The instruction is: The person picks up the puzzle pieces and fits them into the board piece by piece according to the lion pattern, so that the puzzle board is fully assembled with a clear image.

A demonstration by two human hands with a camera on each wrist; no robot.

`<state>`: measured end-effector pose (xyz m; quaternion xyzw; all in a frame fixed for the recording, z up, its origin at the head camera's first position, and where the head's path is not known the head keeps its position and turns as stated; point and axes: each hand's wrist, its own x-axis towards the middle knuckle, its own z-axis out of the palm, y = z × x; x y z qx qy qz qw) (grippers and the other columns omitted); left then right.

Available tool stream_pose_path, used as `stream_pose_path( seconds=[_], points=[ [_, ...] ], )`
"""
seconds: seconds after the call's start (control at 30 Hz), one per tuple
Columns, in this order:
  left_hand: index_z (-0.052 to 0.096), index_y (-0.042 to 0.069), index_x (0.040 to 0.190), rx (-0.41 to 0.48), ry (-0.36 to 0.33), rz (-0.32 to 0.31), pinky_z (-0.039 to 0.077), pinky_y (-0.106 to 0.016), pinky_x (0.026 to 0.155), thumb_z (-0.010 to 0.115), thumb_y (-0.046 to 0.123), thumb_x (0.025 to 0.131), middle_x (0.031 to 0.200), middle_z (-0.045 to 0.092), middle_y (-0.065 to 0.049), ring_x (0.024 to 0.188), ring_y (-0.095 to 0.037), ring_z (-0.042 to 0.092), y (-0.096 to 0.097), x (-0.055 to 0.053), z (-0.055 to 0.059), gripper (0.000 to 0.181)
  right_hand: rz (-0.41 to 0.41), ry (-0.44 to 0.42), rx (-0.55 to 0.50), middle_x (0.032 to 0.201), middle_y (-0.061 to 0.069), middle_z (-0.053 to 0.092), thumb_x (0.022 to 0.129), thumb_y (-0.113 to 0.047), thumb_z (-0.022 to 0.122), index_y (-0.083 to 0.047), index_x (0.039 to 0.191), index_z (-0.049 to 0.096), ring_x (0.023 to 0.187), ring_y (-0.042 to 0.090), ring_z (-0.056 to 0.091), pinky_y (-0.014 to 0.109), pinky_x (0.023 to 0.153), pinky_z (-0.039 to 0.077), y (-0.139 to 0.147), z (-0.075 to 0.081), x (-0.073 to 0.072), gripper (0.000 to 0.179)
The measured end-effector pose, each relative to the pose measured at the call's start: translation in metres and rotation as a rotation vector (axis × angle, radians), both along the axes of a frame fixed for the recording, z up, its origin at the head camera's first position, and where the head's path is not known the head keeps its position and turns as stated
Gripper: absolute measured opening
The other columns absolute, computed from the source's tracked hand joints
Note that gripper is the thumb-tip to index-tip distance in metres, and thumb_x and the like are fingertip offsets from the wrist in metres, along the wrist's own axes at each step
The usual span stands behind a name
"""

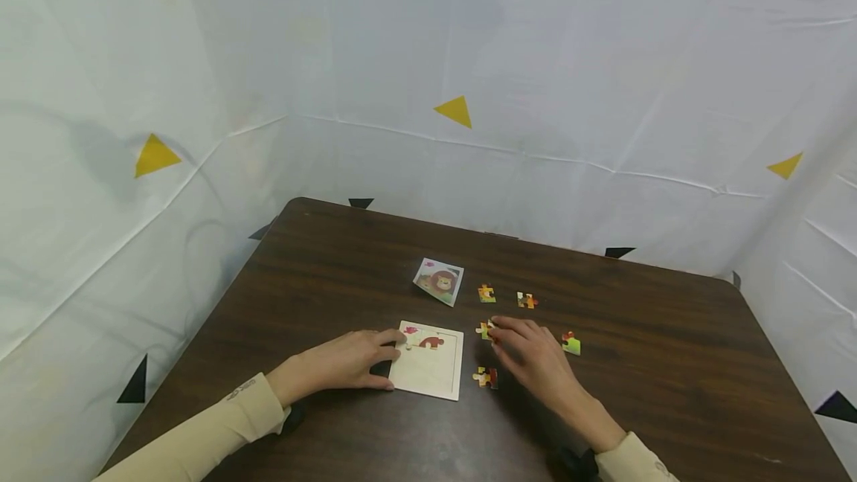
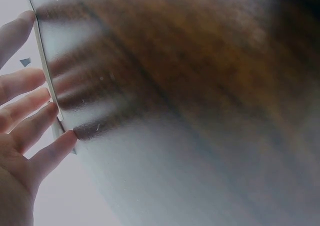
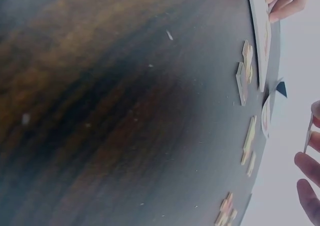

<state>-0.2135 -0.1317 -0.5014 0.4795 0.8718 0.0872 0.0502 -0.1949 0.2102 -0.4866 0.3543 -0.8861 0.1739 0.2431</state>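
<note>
A pale square puzzle board with a raised rim lies on the table. A few picture pieces fill part of its top. My left hand rests at the board's left edge, spread fingertips touching it. Just right of the board, my right hand pinches a puzzle piece between thumb and fingers, held above the table. Below that hand lies a puzzle piece with dark red. A green piece is to its right. Two more, an orange-green piece and an orange-white piece, lie beyond.
A picture sheet of a lion with a lifted corner lies behind the board. The dark wooden table has white cloth walls around its far and side edges.
</note>
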Motion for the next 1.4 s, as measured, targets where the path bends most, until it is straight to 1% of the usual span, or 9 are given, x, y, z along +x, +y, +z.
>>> stream_pose_path(
  seconds=[0.07, 0.1, 0.2, 0.3, 0.33, 0.6, 0.93, 1.23, 1.4],
  points=[
    [0.066, 0.013, 0.114, -0.001, -0.004, 0.003, 0.052, -0.033, 0.088, 0.065, 0.048, 0.088, 0.134, 0.050, -0.005, 0.104, -0.018, 0.061, 0.000, 0.000, 0.000, 0.043, -0.002, -0.003, 0.006, 0.117, 0.005, 0.066, 0.100, -0.041, 0.048, -0.011, 0.109, 0.071, 0.099, 0.021, 0.062, 0.039, 0.066, 0.046, -0.001, 0.001, -0.001, 0.040],
    [0.066, 0.013, 0.113, -0.001, -0.006, 0.004, 0.051, -0.033, 0.088, 0.066, 0.048, 0.088, 0.134, 0.050, -0.005, 0.104, -0.018, 0.061, 0.001, 0.000, 0.000, 0.043, 0.000, -0.002, 0.006, 0.117, 0.005, 0.066, 0.099, -0.041, 0.049, -0.011, 0.109, 0.071, 0.099, 0.022, 0.062, 0.039, 0.067, 0.047, -0.002, 0.001, -0.002, 0.039],
    [0.066, 0.013, 0.113, -0.005, -0.012, 0.011, 0.051, -0.033, 0.089, 0.066, 0.047, 0.088, 0.134, 0.050, -0.005, 0.104, -0.018, 0.061, 0.001, 0.000, 0.001, 0.043, 0.000, -0.012, 0.000, 0.117, 0.005, 0.066, 0.089, -0.026, 0.071, -0.010, 0.108, 0.072, 0.099, 0.022, 0.061, 0.040, 0.068, 0.047, -0.005, 0.002, -0.004, 0.025],
    [0.066, 0.013, 0.114, -0.008, -0.013, 0.015, 0.051, -0.033, 0.090, 0.066, 0.047, 0.088, 0.134, 0.050, -0.005, 0.105, -0.018, 0.061, 0.001, 0.000, 0.000, 0.043, 0.010, -0.024, -0.007, 0.116, 0.005, 0.066, 0.073, -0.009, 0.083, -0.010, 0.107, 0.072, 0.099, 0.022, 0.062, 0.041, 0.068, 0.047, -0.009, 0.000, -0.005, 0.035],
    [0.066, 0.013, 0.114, -0.009, -0.013, 0.015, 0.051, -0.033, 0.090, 0.066, 0.047, 0.088, 0.134, 0.050, -0.005, 0.106, -0.018, 0.061, 0.001, 0.000, 0.000, 0.043, 0.011, -0.026, -0.005, 0.116, 0.005, 0.066, 0.072, -0.008, 0.084, -0.011, 0.106, 0.072, 0.099, 0.021, 0.061, 0.041, 0.068, 0.048, -0.011, 0.000, -0.005, 0.036],
    [0.066, 0.013, 0.114, -0.012, -0.006, 0.015, 0.051, -0.033, 0.090, 0.066, 0.048, 0.088, 0.135, 0.050, -0.006, 0.107, -0.019, 0.061, 0.001, 0.001, 0.001, 0.043, 0.030, -0.041, 0.011, 0.115, 0.005, 0.067, 0.074, -0.010, 0.083, -0.011, 0.105, 0.072, 0.100, 0.021, 0.062, 0.045, 0.071, 0.052, -0.022, -0.005, -0.007, 0.033],
    [0.066, 0.012, 0.114, -0.005, -0.004, 0.011, 0.051, -0.033, 0.089, 0.066, 0.048, 0.088, 0.134, 0.050, -0.006, 0.105, -0.019, 0.061, 0.001, 0.001, 0.001, 0.044, 0.037, -0.084, 0.049, 0.118, 0.004, 0.066, 0.079, -0.013, 0.080, -0.014, 0.107, 0.072, 0.102, 0.020, 0.060, 0.039, 0.071, 0.049, -0.035, -0.005, -0.009, 0.030],
    [0.066, 0.013, 0.114, -0.018, -0.010, 0.020, 0.051, -0.033, 0.089, 0.065, 0.048, 0.089, 0.135, 0.050, -0.006, 0.105, -0.019, 0.062, 0.001, 0.001, 0.002, 0.043, 0.049, -0.120, 0.089, 0.121, 0.004, 0.065, 0.081, -0.011, 0.078, -0.015, 0.112, 0.071, 0.104, 0.020, 0.059, 0.039, 0.076, 0.050, -0.039, -0.010, -0.011, 0.032],
    [0.065, 0.013, 0.114, -0.015, -0.016, 0.016, 0.051, -0.033, 0.089, 0.065, 0.048, 0.089, 0.135, 0.050, -0.006, 0.105, -0.019, 0.061, 0.001, 0.001, 0.004, 0.043, 0.066, -0.137, 0.085, 0.122, 0.005, 0.064, 0.080, -0.011, 0.078, -0.014, 0.111, 0.071, 0.104, 0.020, 0.059, 0.038, 0.073, 0.048, -0.042, -0.012, -0.011, 0.032]
  ],
)
